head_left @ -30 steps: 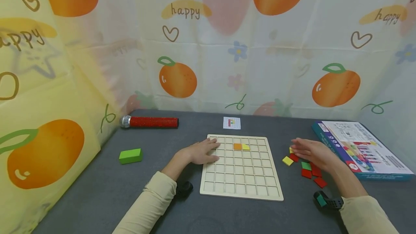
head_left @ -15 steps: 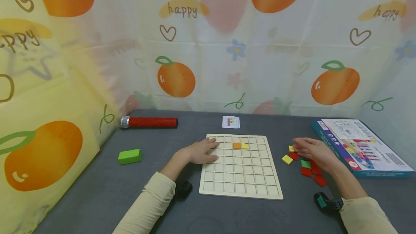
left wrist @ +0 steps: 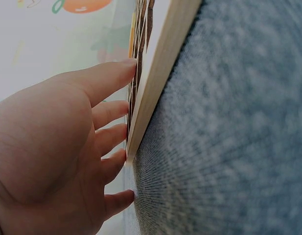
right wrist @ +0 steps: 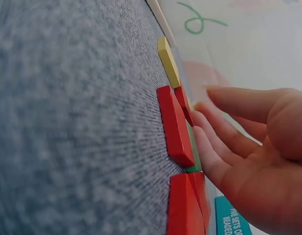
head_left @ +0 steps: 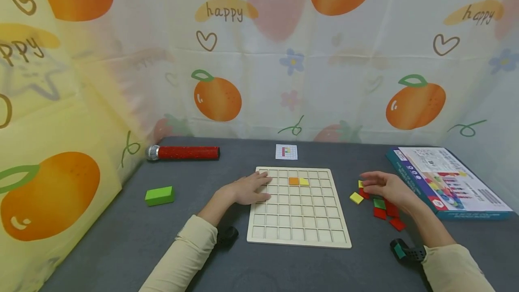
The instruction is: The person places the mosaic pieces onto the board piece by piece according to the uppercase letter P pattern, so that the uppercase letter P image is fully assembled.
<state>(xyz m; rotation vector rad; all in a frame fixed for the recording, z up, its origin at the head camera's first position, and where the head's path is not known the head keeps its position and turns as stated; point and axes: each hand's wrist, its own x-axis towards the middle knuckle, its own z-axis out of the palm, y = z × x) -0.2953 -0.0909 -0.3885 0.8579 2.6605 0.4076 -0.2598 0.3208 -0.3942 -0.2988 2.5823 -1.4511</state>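
A pale wooden grid board lies on the dark table, with an orange tile and a yellow tile side by side in its upper cells. My left hand rests on the board's left edge, fingers spread. To the right, my right hand is over a loose group of tiles, its thumb apart from the fingers and nothing visibly held. Around it lie a yellow tile, a green tile and several red tiles. Another yellow tile is partly hidden by the fingers.
A small pattern card lies behind the board. At the back left is a red microphone, with a green block nearer me. A flat box stands right of the tiles. A printed cloth hangs behind the table.
My right thumb has moved away from the fingers, over the tiles. My left hand stays on the board. The whole head view has shifted slightly.
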